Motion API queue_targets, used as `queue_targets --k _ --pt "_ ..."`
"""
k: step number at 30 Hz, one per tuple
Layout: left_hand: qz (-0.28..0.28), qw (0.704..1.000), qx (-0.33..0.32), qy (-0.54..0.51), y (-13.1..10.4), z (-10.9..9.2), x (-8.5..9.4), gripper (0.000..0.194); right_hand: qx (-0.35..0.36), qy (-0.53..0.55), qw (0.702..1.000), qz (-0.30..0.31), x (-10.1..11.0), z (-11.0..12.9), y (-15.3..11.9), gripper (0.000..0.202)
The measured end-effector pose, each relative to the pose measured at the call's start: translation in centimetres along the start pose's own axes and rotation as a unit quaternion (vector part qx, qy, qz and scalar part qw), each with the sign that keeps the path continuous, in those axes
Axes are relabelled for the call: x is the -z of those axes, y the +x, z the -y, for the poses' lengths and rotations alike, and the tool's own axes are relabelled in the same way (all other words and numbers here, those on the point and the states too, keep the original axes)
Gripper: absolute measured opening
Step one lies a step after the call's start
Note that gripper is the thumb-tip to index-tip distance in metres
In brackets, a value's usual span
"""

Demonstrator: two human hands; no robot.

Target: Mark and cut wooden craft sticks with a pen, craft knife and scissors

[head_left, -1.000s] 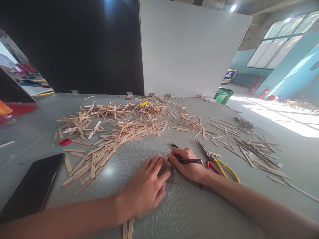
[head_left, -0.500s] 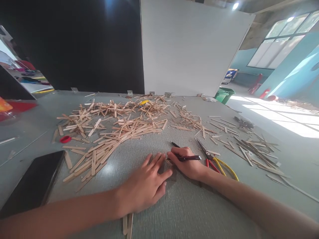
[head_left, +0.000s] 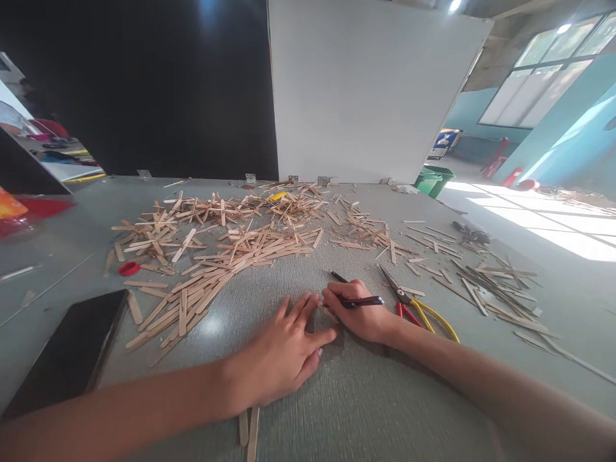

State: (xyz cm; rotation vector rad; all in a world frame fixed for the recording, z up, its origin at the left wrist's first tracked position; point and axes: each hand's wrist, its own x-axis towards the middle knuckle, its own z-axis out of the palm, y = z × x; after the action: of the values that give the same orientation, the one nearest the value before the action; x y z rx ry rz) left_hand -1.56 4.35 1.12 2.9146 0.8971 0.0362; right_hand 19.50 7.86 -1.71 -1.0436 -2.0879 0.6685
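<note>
My right hand [head_left: 360, 314] is closed around a dark pen [head_left: 366, 301], which slants across the fingers with its rear end toward the right. My left hand [head_left: 286, 353] lies palm down on the grey table, its fingers stretched out and apart. A small sliver of wood [head_left: 328, 312] shows between the left fingertips and the right hand; the pen's tip is hidden. Just beyond the right hand, a black pointed tool [head_left: 338, 277] pokes out, mostly covered. Two craft sticks [head_left: 249, 430] stick out from under my left wrist. Scissor-like pliers [head_left: 402, 295] with red and yellow handles lie beside my right wrist.
A wide heap of craft sticks [head_left: 226, 269] spreads across the table, with a yellow object [head_left: 278, 197] in it. More thin strips [head_left: 495, 289] lie at right. A black phone-like slab [head_left: 67, 350] and a red ring [head_left: 128, 269] are at left. Upright panels [head_left: 346, 96] stand behind.
The right hand and pen have shifted very slightly, the pen's rear end a little lower and to the left. Otherwise the hands keep their places; the view itself has moved a touch.
</note>
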Motion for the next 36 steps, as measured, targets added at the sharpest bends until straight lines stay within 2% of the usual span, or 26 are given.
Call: queue_targets --k 9,16,28,36 --pt "0.001 1.0 -0.008 0.015 0.05 0.16 -0.11 0.038 -0.008 -0.004 1.0 0.012 0.32 0.09 -0.12 0.042" --pt "-0.026 0.999 -0.036 0.004 -0.17 0.6 -0.46 0.036 -0.011 -0.004 1.0 -0.024 0.0 -0.08 -0.45 0.042" --pt "-0.046 0.998 -0.031 -0.001 -0.11 0.5 -0.62 0.042 -0.03 0.005 0.997 -0.068 0.11 0.1 -0.69 0.04" --pt "-0.042 0.998 -0.033 0.016 -0.11 0.57 -0.69 0.048 -0.028 -0.002 0.999 -0.045 0.11 0.08 -0.17 0.042"
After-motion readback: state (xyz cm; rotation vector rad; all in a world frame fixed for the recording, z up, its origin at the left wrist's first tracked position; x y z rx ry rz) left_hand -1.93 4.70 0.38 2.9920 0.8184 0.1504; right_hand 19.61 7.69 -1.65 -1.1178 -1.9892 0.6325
